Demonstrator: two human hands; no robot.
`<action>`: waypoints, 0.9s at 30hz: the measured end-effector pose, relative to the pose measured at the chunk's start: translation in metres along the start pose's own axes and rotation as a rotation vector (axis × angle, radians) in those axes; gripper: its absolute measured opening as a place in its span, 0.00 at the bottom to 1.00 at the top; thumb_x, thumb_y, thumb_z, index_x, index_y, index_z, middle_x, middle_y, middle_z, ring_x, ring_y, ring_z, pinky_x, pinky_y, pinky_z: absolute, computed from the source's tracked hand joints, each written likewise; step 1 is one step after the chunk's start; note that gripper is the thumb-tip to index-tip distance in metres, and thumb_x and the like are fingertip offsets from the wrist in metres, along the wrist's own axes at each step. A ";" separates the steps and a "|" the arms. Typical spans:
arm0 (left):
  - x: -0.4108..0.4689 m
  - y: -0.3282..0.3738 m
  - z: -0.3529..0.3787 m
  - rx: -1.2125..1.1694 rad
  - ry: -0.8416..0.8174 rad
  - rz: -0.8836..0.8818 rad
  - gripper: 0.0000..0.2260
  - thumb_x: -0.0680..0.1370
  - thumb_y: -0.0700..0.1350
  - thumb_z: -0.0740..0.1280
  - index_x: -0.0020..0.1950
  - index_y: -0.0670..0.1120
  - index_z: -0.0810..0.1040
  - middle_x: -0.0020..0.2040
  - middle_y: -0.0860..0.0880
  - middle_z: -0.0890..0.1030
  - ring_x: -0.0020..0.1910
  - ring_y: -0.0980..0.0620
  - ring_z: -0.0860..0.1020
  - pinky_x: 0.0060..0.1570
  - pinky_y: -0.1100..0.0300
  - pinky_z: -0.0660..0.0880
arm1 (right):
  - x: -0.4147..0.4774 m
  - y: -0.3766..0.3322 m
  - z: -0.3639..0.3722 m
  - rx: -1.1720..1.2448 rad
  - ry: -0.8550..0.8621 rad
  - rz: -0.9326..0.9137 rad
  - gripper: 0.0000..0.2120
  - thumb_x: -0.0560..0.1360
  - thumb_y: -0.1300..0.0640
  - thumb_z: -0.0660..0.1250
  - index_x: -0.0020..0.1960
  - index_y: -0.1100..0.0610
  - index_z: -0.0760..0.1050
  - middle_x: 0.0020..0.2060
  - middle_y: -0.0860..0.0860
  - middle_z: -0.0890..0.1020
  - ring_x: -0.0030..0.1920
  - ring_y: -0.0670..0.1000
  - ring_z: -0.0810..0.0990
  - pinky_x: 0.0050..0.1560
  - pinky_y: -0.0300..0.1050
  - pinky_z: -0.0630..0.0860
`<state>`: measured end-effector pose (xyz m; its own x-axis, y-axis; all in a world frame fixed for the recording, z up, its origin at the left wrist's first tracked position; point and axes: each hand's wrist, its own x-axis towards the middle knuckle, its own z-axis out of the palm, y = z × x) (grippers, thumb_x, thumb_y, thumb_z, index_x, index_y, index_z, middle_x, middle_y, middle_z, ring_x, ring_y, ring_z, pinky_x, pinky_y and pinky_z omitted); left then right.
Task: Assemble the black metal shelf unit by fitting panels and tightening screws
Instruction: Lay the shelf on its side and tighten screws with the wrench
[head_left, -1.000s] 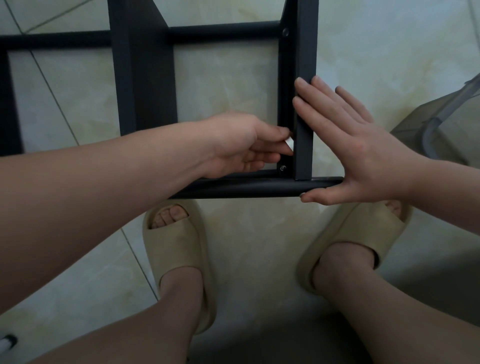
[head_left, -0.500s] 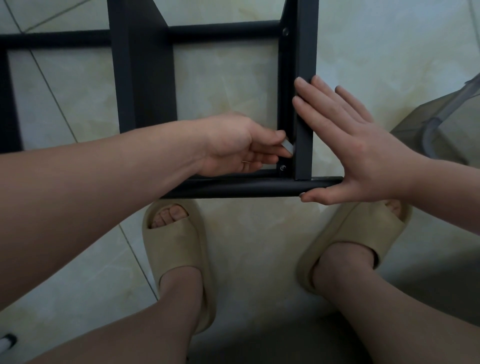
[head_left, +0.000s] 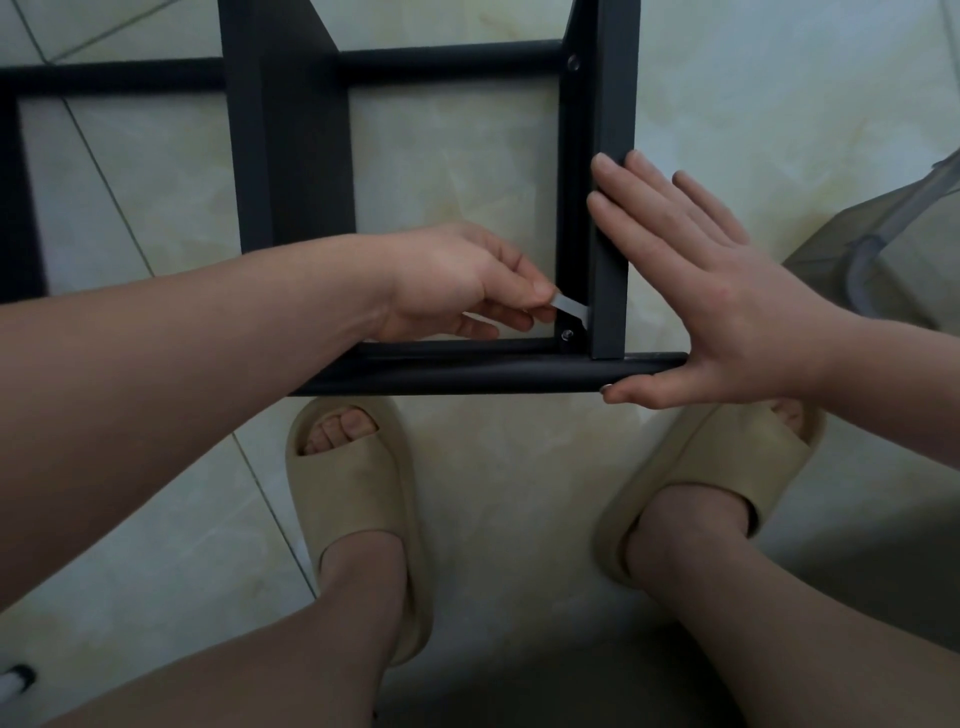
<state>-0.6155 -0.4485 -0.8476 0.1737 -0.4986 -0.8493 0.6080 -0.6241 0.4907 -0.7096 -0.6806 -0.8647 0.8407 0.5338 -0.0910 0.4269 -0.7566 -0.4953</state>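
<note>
Black painted metal, judged rigid and moderately heavy: the shelf frame (head_left: 613, 208) stands on the tiled floor (head_left: 467, 182), filling the view from 9 to 1 o'clock, directly ahead of the person's slippers (head_left: 353, 493).

Left hand (head_left: 457, 280): thumb and fingers pinch a small silver key (head_left: 571, 309), apparently a hex wrench. Its far end meets the inner corner just above the lower screw (head_left: 568, 335); whether it is seated in a screw head cannot be told.

Right hand (head_left: 727, 312): released and flat, fingers straight against the outer face of the upright, thumb under the end of the bottom tube (head_left: 493, 371).

Assessment: the smooth paint is likely slippery, so bracing the frame at the corner joint, at 3 o'clock of the screw, is sound. The key is small and easily dropped, so it needs a firm pinch near its bend.
</note>
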 end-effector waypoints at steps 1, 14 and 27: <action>0.000 0.000 -0.001 0.018 0.002 0.006 0.05 0.79 0.42 0.67 0.44 0.48 0.79 0.43 0.52 0.84 0.48 0.55 0.80 0.51 0.58 0.73 | 0.000 0.000 0.000 0.001 0.001 0.001 0.55 0.72 0.27 0.64 0.82 0.64 0.51 0.82 0.59 0.50 0.82 0.59 0.47 0.78 0.67 0.52; -0.003 -0.003 -0.003 0.208 -0.065 0.038 0.04 0.80 0.40 0.67 0.47 0.47 0.80 0.44 0.52 0.83 0.47 0.57 0.79 0.53 0.57 0.74 | 0.000 -0.001 0.000 0.003 -0.002 0.002 0.55 0.72 0.27 0.64 0.82 0.63 0.51 0.82 0.59 0.50 0.82 0.59 0.47 0.78 0.67 0.52; -0.005 -0.008 0.000 0.328 -0.038 0.065 0.03 0.78 0.40 0.70 0.47 0.46 0.84 0.45 0.49 0.84 0.44 0.56 0.79 0.54 0.58 0.75 | -0.001 -0.001 0.001 0.007 0.005 0.001 0.54 0.72 0.27 0.64 0.82 0.63 0.51 0.82 0.59 0.50 0.82 0.59 0.47 0.78 0.67 0.53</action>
<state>-0.6211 -0.4409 -0.8474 0.1707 -0.5619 -0.8094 0.3142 -0.7475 0.5853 -0.7111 -0.6794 -0.8648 0.8426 0.5314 -0.0874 0.4237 -0.7543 -0.5014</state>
